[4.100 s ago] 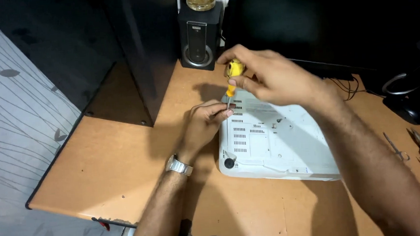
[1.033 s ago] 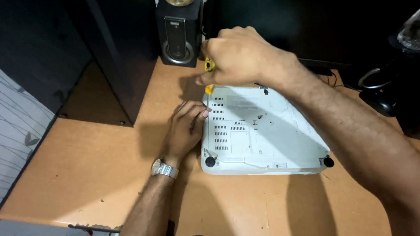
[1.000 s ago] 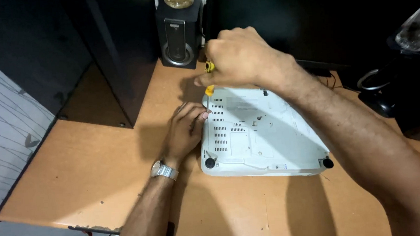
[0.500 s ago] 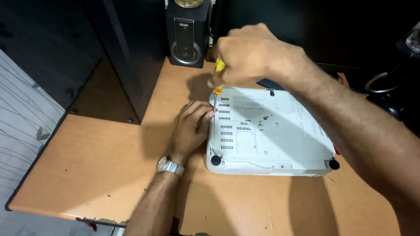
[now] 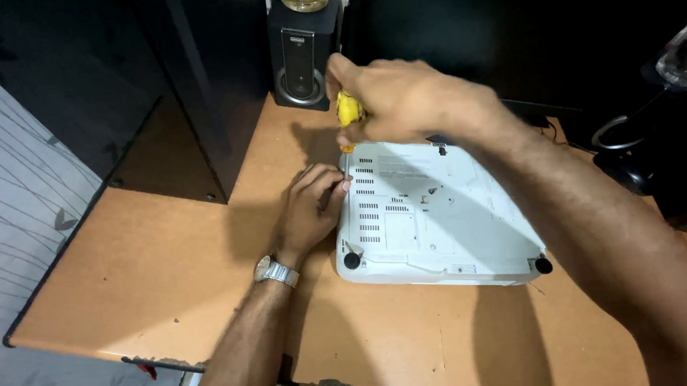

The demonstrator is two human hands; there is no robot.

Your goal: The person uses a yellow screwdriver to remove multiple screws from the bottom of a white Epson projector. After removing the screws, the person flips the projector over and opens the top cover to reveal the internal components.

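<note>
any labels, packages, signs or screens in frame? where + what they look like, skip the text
Label panel: pale rectangular patch with fine dark print on the white device's upturned underside, far edge, just below the right hand.
Small sticker: tiny pale strip on the device's near edge.
Speaker badge: small pale rectangular patch on the black speaker's front.
No packages or signs; no lit screen visible.

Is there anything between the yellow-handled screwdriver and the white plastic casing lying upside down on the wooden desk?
Nothing visible. The right hand holds the yellow-handled screwdriver over the far left corner of the white plastic casing; the left hand rests beside that corner, fingertips at the shaft.
</note>
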